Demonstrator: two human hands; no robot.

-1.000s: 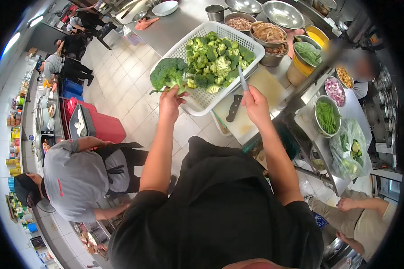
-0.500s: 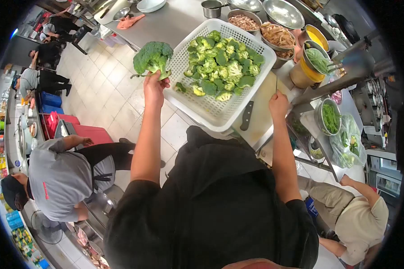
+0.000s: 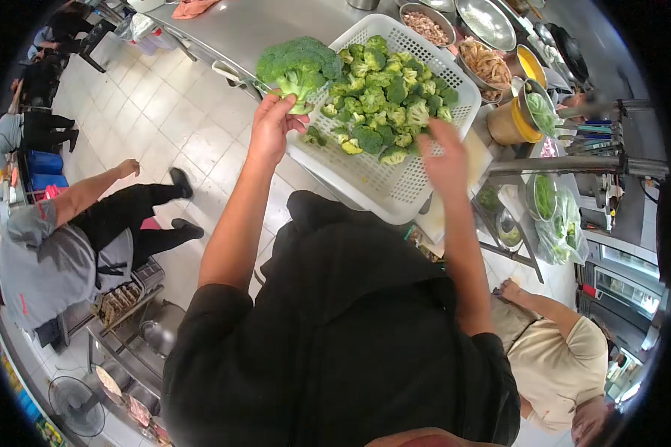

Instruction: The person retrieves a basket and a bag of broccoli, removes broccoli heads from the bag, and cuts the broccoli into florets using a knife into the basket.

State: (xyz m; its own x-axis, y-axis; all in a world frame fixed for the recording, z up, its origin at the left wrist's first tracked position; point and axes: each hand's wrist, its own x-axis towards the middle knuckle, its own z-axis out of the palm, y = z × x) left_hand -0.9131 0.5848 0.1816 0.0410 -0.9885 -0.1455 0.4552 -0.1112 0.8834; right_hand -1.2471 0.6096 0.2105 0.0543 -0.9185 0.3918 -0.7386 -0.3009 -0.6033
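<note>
My left hand (image 3: pixel 274 130) grips a large broccoli head (image 3: pixel 300 63) by its stem, holding it up at the left edge of a white perforated basket (image 3: pixel 388 197). Cut broccoli florets (image 3: pixel 384 100) lie heaped inside this basket. My right hand (image 3: pixel 443 156) is over the basket's right side, close to the florets. Motion smears its fingers, and no knife shows in it. Part of a pale cutting board (image 3: pixel 477 156) shows beneath the basket's right edge.
Metal bowls hold chopped meat (image 3: pixel 425 26) and pale strips (image 3: pixel 484 61). Beyond them sits a yellow-rimmed container (image 3: pixel 511 123). Green beans (image 3: pixel 544 195) and a plastic bag of greens (image 3: pixel 566 231) are at right. People work at left (image 3: pixel 48 253) and lower right (image 3: pixel 552 350).
My right hand has moved from the cutting board to the basket's right side; the thin blade seen at it before no longer shows. The broccoli head now overlaps the basket's left rim.
</note>
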